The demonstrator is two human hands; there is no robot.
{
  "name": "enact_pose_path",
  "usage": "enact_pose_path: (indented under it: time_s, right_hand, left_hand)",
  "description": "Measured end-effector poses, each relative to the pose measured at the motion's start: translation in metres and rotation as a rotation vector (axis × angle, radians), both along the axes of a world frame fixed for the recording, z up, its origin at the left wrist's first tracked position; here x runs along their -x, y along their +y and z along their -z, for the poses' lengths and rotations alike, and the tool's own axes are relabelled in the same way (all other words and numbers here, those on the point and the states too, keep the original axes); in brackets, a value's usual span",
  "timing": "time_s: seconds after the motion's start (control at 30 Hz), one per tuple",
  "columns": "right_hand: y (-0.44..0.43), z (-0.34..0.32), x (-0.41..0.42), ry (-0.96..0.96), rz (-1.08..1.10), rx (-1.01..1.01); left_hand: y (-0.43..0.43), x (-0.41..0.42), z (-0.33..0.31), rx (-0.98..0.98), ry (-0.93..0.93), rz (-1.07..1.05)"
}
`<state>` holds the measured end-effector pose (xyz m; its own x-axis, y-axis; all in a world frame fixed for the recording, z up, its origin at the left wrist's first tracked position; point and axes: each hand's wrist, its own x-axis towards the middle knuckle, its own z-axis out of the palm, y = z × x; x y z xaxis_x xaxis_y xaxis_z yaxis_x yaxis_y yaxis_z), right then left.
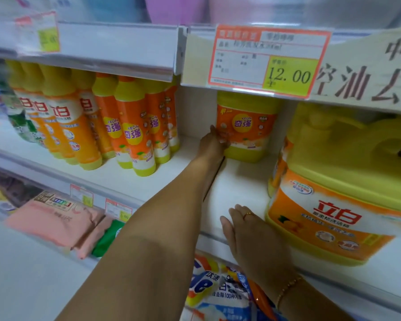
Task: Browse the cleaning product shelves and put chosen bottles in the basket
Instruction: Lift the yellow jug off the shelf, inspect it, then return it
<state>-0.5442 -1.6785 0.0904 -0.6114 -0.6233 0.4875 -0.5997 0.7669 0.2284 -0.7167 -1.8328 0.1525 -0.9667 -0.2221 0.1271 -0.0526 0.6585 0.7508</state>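
A yellow jug with an orange label (247,126) stands at the back of the white shelf (236,188). My left hand (214,143) reaches deep in and grips its lower left corner, fingers across the label. My right hand (246,225) lies flat on the shelf's front edge, fingers apart, holding nothing. It touches the base of a large yellow jug (338,193) at the front right. The basket is not in view.
A row of orange and yellow bottles (125,126) fills the shelf to the left. A price tag reading 12.00 (269,61) hangs above. Pink packs (56,221) lie on the lower shelf, and detergent bags (218,290) sit below my arms.
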Motion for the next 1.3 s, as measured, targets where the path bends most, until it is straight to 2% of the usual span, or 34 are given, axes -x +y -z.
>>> enact_pose_path:
  time_s: [0.07,0.17,0.3,0.4,0.43,0.53,0.63,0.7,0.8,0.87,0.97,1.03,1.2,1.3]
  right_hand:
    - [-0.001,-0.003,0.0,0.05,0.026,0.01]
    - [-0.002,-0.006,-0.001,0.16,-0.03,0.117]
    - [-0.006,-0.01,0.004,0.118,0.015,0.172]
    - [-0.003,-0.01,-0.001,0.035,0.044,0.042]
    - [-0.002,-0.011,-0.004,0.033,0.014,0.025]
    - [-0.003,-0.03,-0.019,-0.187,-0.013,0.162]
    - [-0.007,-0.023,-0.055,-0.359,-0.09,0.373]
    - [-0.01,-0.007,-0.095,-0.487,-0.151,0.389]
    - [-0.018,0.032,-0.156,-0.84,-0.163,0.194]
    - [-0.025,0.065,-0.181,-1.034,-0.099,0.013]
    - [-0.033,0.103,-0.21,-1.29,0.075,-0.102]
    - [-0.04,0.116,-0.223,-1.336,0.179,-0.1]
    - [-0.053,0.124,-0.235,-1.31,0.374,-0.097]
    - [-0.059,0.115,-0.229,-1.319,0.44,-0.003]
  left_hand:
    - [-0.002,-0.01,-0.001,0.138,-0.057,0.011]
    - [0.003,-0.039,-0.003,0.175,-0.045,0.073]
    - [-0.005,-0.119,-0.012,0.015,0.162,0.012]
    - [-0.015,-0.204,-0.018,-0.061,0.223,-0.12]
    - [-0.018,-0.234,-0.019,-0.058,0.197,-0.163]
    - [-0.027,-0.318,-0.007,-0.088,0.038,-0.24]
    - [-0.031,-0.392,0.038,-0.073,-0.235,-0.327]
    - [-0.028,-0.438,0.077,-0.032,-0.437,-0.373]
    - [-0.015,-0.496,0.134,0.004,-0.644,-0.369]
    - [-0.003,-0.523,0.163,-0.005,-0.693,-0.315]
    - [0.014,-0.536,0.184,0.002,-0.727,-0.2]
    - [0.02,-0.534,0.187,0.005,-0.727,-0.153]
    - [0.022,-0.537,0.192,-0.051,-0.785,-0.047]
    - [0.02,-0.537,0.19,-0.089,-0.789,-0.019]
